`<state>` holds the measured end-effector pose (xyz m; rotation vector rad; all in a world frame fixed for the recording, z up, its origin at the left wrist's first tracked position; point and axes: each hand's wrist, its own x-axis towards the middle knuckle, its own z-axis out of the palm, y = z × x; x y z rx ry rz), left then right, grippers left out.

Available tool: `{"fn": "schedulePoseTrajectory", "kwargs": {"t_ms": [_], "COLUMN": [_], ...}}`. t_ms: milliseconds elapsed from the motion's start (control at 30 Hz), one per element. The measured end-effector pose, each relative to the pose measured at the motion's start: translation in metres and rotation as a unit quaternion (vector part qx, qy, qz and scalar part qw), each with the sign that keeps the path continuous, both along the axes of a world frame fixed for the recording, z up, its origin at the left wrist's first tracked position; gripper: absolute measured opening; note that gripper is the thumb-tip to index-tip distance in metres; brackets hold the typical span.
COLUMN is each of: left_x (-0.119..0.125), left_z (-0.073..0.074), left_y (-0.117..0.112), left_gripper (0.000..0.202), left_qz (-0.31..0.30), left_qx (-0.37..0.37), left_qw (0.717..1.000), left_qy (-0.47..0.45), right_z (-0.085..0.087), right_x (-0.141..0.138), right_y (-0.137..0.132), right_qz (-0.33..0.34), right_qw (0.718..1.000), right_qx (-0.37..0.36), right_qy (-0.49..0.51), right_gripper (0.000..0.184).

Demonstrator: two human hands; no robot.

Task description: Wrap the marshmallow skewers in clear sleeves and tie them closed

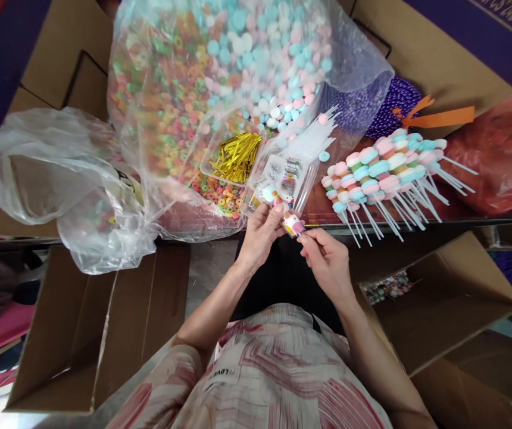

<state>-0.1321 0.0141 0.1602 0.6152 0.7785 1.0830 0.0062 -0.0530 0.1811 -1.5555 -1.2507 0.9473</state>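
My left hand [261,229] and my right hand [325,256] meet at the table's near edge, both pinched on a candy skewer [288,219] of pastel pieces that sits partly inside a clear printed sleeve [283,179]. The left fingers grip the sleeve end; the right fingers pinch the skewer's near end. Just beyond lies a clear tray of gold twist ties [237,158]. A pile of finished candy skewers [383,170] with white sticks lies to the right.
Big clear bags of colourful ring candy [166,113] and pastel candy [265,53] fill the table's far side. An empty plastic bag [46,167] lies left. Open cardboard boxes stand at left [90,333] and right [439,298]. A red bag [497,149] sits far right.
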Motion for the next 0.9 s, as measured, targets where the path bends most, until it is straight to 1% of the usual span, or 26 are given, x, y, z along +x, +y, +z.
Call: {"fn": "schedulePoseTrajectory", "kwargs": {"t_ms": [67, 133, 200, 300, 367, 500, 600, 733, 800, 900], "left_x": [0.002, 0.001, -0.002, -0.007, -0.008, -0.004, 0.000, 0.002, 0.002, 0.001], "left_z": [-0.001, 0.000, 0.001, 0.003, 0.004, 0.004, 0.003, 0.005, 0.007, 0.007], "left_y": [-0.002, -0.003, -0.001, 0.002, 0.001, -0.006, -0.011, -0.014, -0.014, -0.016], "left_gripper": [0.053, 0.055, 0.054, 0.051, 0.052, 0.052, 0.050, 0.050, 0.048, 0.046], "left_qz": [-0.007, -0.009, -0.002, 0.013, 0.009, -0.015, -0.014, -0.010, 0.001, 0.038], "left_qx": [-0.008, -0.012, -0.011, 0.000, 0.005, 0.002, -0.010, -0.003, 0.003, 0.021], "left_qw": [1.000, 1.000, 1.000, 0.999, 1.000, 1.000, 1.000, 1.000, 1.000, 0.999], "left_qy": [-0.006, -0.015, -0.024, -0.031, -0.030, -0.016, -0.012, -0.015, -0.015, -0.019], "right_z": [-0.003, -0.005, -0.004, -0.001, -0.001, -0.007, -0.012, -0.015, -0.013, -0.008], "right_x": [-0.007, -0.012, -0.012, -0.008, -0.007, -0.013, -0.021, -0.029, -0.030, -0.030], "right_y": [0.005, 0.006, 0.004, -0.004, -0.007, -0.005, -0.001, 0.003, 0.006, 0.013], "right_qz": [-0.030, -0.042, -0.027, 0.018, 0.029, 0.018, 0.012, 0.001, 0.006, 0.015], "right_qw": [0.999, 0.999, 0.999, 0.999, 0.998, 0.999, 1.000, 1.000, 0.999, 0.999], "right_qx": [0.004, 0.003, -0.007, -0.028, -0.034, -0.016, 0.002, 0.020, 0.021, 0.012], "right_qy": [0.014, 0.022, 0.023, 0.025, 0.034, 0.034, 0.013, 0.012, 0.027, 0.048], "right_gripper": [0.028, 0.031, 0.028, 0.025, 0.025, 0.025, 0.026, 0.026, 0.028, 0.028]}}
